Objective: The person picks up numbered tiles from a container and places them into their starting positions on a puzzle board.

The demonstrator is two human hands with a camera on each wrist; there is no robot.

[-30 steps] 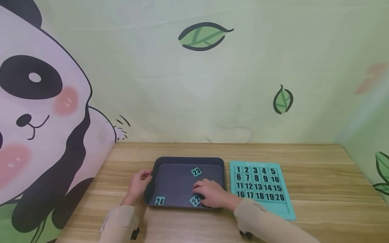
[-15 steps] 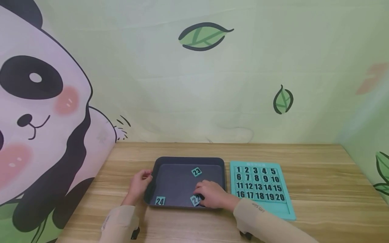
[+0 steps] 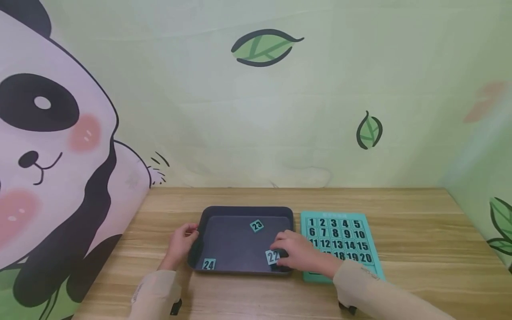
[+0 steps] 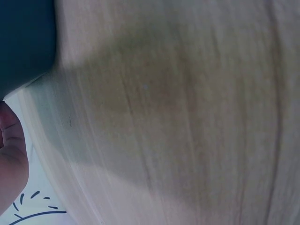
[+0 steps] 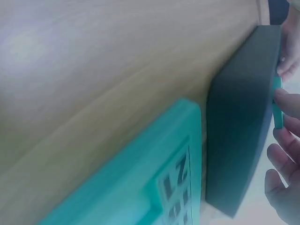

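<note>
My right hand (image 3: 298,252) pinches a square teal number tile marked 22 (image 3: 272,256) above the right front part of the dark tray (image 3: 230,240). The right wrist view shows that tile (image 5: 278,119) edge-on between thumb and fingers, above the tray's wall (image 5: 241,117). At the tray's left side, my left hand (image 3: 181,244) grips the rim. Tile 23 (image 3: 257,226) lies turned at an angle toward the back of the tray, and tile 24 (image 3: 209,264) sits in its front left corner.
Right of the tray lies a teal number board (image 3: 335,215) with rows of numbered tiles from 1 on; my right forearm covers part of its lower rows. The wooden table (image 3: 424,249) meets a green backdrop (image 3: 200,111) with a panda and leaves.
Tile 22 has come up off the tray floor in my right hand and moved right, toward the board. My left hand keeps its place at the rim.
</note>
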